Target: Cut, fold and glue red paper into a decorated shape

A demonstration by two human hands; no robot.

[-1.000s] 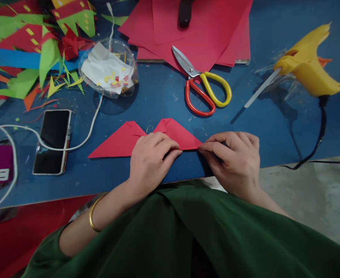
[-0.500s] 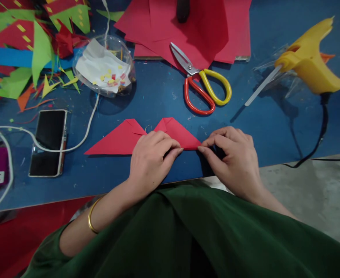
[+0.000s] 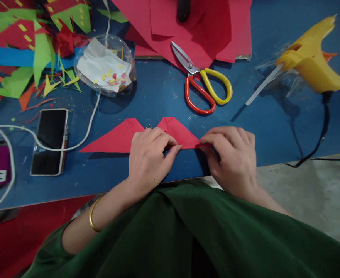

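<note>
A folded red paper with two raised peaks lies near the front edge of the blue table. My left hand rests over its middle, thumb and fingers pinched on the lower edge. At the paper's right corner, my right hand grips the tip between thumb and fingers. The fingers of both hands hide parts of the paper. Scissors with one red and one yellow handle lie just beyond the paper, their blades apart.
A yellow glue gun lies at the right, its cable over the table edge. Red sheets are stacked at the back. Leftward are a clear bowl, a phone, a white cable and coloured paper pieces.
The right tip of the paper now reaches further under my right fingers, whose thumb has tucked in. The paper's left tip has shifted slightly left, and the red sheets at the back have moved.
</note>
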